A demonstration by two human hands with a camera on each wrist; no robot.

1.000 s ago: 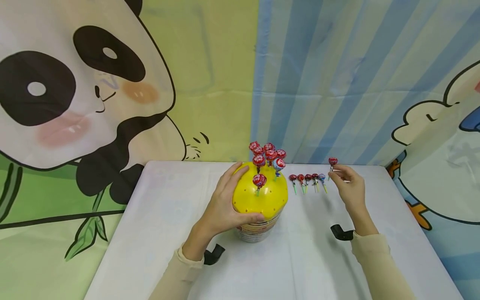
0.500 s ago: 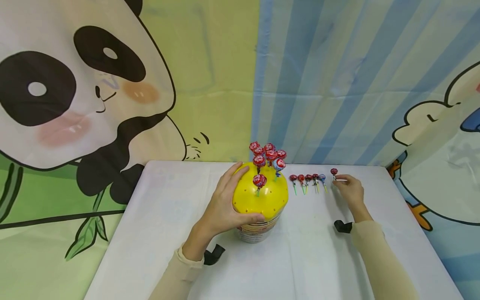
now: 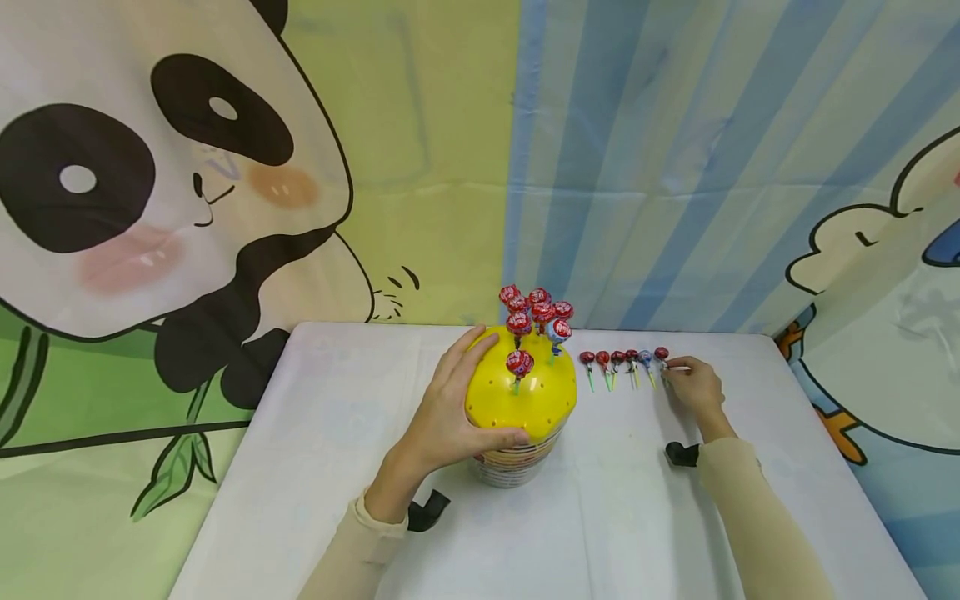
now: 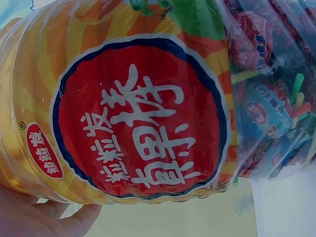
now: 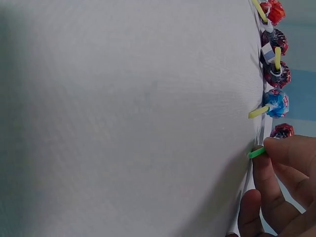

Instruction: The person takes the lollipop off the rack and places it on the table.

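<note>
My left hand [image 3: 447, 410] grips a clear plastic jar [image 3: 510, 473] around its yellow lid [image 3: 525, 408]; in the left wrist view the jar's printed label [image 4: 140, 118] fills the middle, with wrapped lollipops [image 4: 264, 108] inside. Several lollipops [image 3: 519, 323] stand upright in holes in the lid. With thumb and fingertips, my right hand [image 3: 697, 386] pinches a dark red lollipop [image 5: 283, 131] by its green stick, at the right end of a row of lollipops. A blue-wrapped lollipop [image 5: 277, 103] lies just beside it in that row.
The row continues leftward with a red lollipop [image 3: 603, 358] and several others on the white table [image 3: 630, 517]. Behind the table hangs a cartoon-printed cloth [image 3: 585, 167]. Black wrist mounts [image 3: 429, 510] stick out from both sleeves.
My right hand has lowered the dark red lollipop to the table and shifted it slightly left, up to the row's end. The left hand keeps its grip on the jar.
</note>
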